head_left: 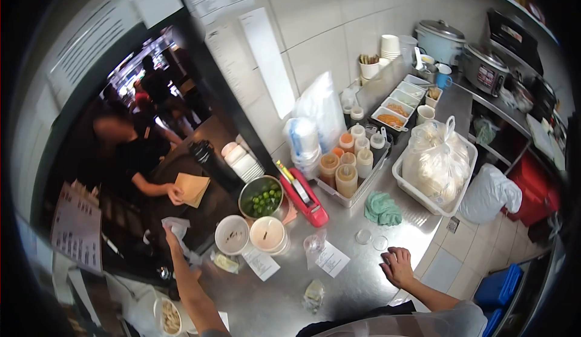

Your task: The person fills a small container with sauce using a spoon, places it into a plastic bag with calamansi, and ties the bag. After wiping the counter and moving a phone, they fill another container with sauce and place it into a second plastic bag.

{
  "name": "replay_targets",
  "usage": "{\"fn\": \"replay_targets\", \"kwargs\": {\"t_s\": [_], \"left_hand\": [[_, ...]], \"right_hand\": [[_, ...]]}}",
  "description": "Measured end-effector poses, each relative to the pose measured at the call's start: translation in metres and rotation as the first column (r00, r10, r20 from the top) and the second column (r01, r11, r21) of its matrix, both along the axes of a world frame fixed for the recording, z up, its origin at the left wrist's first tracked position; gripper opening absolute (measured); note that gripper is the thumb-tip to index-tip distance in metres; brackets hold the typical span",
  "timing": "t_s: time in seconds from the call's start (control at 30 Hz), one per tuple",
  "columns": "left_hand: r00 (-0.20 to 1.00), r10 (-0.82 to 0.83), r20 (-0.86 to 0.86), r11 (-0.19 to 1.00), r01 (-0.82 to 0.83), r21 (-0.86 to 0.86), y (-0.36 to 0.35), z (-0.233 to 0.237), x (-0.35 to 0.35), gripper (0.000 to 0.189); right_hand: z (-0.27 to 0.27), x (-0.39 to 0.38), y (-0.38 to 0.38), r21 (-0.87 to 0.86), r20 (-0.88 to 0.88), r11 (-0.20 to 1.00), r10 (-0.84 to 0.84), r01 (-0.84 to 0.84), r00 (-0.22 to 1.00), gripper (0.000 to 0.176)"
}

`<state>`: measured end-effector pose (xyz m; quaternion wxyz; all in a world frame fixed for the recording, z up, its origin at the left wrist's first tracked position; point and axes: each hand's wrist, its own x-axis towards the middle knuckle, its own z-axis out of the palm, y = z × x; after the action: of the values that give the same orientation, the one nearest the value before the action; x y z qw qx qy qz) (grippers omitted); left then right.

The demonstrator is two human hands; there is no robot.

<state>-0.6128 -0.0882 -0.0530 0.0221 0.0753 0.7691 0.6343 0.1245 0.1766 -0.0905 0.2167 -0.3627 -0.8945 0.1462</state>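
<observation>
Near the left edge of the tabletop (272, 288), your left hand (171, 234) is clamping a thin plastic bag (180, 223), which is hanging left of a white tub (232, 235). Holding is the step showing; any shift of the bag, by my reading, is calling for clearance from that tub. Beyond, a co-worker's hand (174, 193) is holding brown paper (193, 189), apart from yours. By the right edge, your right hand (397, 268) is resting, fingers apart, beside clear round lids (380, 243). Your left fingertips are blending into the plastic; exact grip and any contents unclear. Near the front edge, a crumpled clear bundle (313, 296) is hiding what it is holding.
</observation>
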Motion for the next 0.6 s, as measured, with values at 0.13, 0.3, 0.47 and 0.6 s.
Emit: {"fn": "replay_targets", "kwargs": {"t_s": [0.13,0.3,0.47,0.6], "left_hand": [[0.991,0.077,0.111,0.983,-0.094,0.156,0.027,-0.034,-0.001,0.084],[0.940,0.276,-0.199,0.703,-0.339,-0.625,-0.002,-0.043,-0.006,0.079],[0.916,0.225,-0.332,0.971,-0.240,-0.002,-0.021,-0.007,0.007,0.052],[0.887,0.273,-0.371,0.962,-0.262,0.080,-0.010,0.090,0.132,0.048]], "right_hand": [[-0.013,0.004,0.001,0.022,0.039,1.000,-0.015,0.015,0.999,0.033],[-0.004,0.002,0.002,0.043,0.021,0.999,0.006,-0.007,1.000,0.030],[-0.011,0.007,-0.001,-0.046,-0.101,0.998,-0.038,0.033,0.994,0.035],[-0.020,0.000,0.036,-0.068,-0.358,0.987,-0.162,0.147,0.920,0.038]]}}
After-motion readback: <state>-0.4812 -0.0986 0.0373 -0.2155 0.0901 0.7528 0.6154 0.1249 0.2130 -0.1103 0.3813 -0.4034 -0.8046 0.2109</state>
